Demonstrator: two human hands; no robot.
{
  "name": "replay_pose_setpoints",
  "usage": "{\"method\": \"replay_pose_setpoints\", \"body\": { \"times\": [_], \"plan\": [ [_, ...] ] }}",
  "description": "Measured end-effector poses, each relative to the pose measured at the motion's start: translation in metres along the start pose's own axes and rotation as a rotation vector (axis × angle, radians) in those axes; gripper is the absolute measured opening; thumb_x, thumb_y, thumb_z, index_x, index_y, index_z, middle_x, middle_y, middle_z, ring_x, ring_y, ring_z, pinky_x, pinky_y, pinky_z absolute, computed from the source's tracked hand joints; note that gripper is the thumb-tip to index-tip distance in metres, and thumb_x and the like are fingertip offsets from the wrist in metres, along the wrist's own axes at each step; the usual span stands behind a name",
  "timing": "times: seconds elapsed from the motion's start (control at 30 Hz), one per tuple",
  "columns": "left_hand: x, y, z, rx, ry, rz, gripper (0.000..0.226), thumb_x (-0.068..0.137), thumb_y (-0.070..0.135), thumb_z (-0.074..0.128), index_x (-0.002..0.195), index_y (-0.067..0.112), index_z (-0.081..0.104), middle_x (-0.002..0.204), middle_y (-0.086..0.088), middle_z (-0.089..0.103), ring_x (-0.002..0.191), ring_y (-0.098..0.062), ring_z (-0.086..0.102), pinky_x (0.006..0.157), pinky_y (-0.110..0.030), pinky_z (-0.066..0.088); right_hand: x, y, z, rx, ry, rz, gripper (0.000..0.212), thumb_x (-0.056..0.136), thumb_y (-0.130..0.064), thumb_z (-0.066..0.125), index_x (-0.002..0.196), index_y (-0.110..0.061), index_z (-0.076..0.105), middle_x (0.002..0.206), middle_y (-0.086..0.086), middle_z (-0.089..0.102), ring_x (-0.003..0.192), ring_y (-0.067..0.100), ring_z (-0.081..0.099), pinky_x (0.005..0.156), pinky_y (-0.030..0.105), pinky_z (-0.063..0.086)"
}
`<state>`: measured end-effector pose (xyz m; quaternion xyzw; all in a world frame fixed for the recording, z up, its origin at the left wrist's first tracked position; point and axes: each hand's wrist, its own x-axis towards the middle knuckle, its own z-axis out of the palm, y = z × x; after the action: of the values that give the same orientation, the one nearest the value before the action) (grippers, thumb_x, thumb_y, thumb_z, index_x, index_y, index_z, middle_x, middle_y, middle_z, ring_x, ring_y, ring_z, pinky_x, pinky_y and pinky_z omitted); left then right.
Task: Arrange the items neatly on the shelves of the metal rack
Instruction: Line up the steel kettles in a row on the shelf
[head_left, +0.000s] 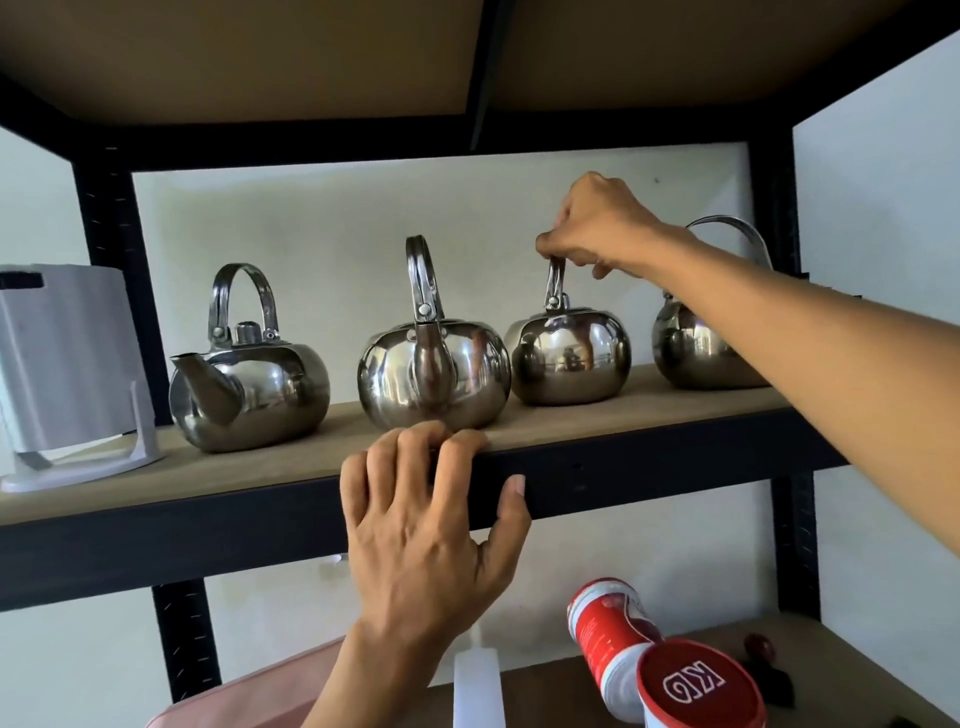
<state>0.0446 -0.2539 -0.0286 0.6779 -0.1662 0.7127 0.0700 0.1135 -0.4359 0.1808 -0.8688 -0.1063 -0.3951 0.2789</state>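
Altogether four kettles (249, 384), one shelf (260, 470)

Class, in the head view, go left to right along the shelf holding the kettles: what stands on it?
On the shelf: white appliance → first kettle, spout left → second kettle, spout toward camera → third kettle, handle pinched by the right hand → fourth kettle, partly behind the forearm.

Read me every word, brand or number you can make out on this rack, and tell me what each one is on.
"KG": white letters on the red lid of the red and white canister on the lower shelf, seen upside down.
Fine print on the canister's red label: too small to read.
No text visible on the steel kettles or the white appliance.
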Motion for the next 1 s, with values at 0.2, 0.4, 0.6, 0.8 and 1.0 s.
{"method": "replay_pose_setpoints", "body": {
  "times": [0.2,0.4,0.6,0.8,1.0],
  "plan": [
    [-0.001,0.002,0.000,0.006,0.007,-0.011,0.036,0.084,0.044,0.056,0.091,0.011,0.070,0.092,-0.009,0.062,0.090,-0.024,0.048,0.081,-0.038,0.031,0.006,0.008,-0.016,0.106,-0.165,0.010,0.027,0.081,-0.008,0.065,0.103,0.006,0.065,0.091,0.019,0.069,0.072,0.018,0.064,0.053,0.027,0.050],
    [0.009,0.020,-0.001,-0.006,-0.051,-0.059,0.034,0.084,0.045,0.056,0.087,0.013,0.068,0.089,-0.005,0.060,0.087,-0.023,0.050,0.082,-0.036,0.031,0.016,0.014,-0.027,0.022,-0.269,0.012,0.028,0.079,-0.001,0.061,0.106,0.004,0.064,0.082,0.011,0.065,0.065,0.013,0.061,0.053,0.023,0.044],
    [0.019,0.048,0.013,-0.060,-0.116,-0.071,0.033,0.085,0.046,0.054,0.086,0.015,0.066,0.085,-0.001,0.057,0.081,-0.021,0.049,0.077,-0.033,0.033,0.019,0.020,-0.033,-0.030,-0.340,-0.034,0.027,0.084,0.005,0.054,0.108,0.004,0.064,0.081,0.010,0.064,0.068,0.016,0.058,0.053,0.023,0.042],
    [0.014,0.049,0.019,0.004,-0.061,-0.044,0.035,0.087,0.045,0.055,0.085,0.013,0.068,0.085,-0.004,0.060,0.080,-0.025,0.052,0.076,-0.035,0.037,0.027,0.029,-0.032,-0.084,-0.330,-0.084,0.024,0.086,0.004,0.052,0.107,0.000,0.064,0.084,0.012,0.066,0.069,0.017,0.061,0.052,0.024,0.042],
    [0.013,0.049,0.020,0.021,-0.051,-0.033,0.037,0.087,0.045,0.054,0.087,0.011,0.068,0.087,-0.005,0.060,0.082,-0.023,0.051,0.077,-0.034,0.037,0.032,0.034,-0.025,-0.142,-0.299,-0.130,0.025,0.083,0.008,0.052,0.105,0.004,0.064,0.082,0.015,0.069,0.072,0.023,0.069,0.051,0.025,0.046]
  ]
}}
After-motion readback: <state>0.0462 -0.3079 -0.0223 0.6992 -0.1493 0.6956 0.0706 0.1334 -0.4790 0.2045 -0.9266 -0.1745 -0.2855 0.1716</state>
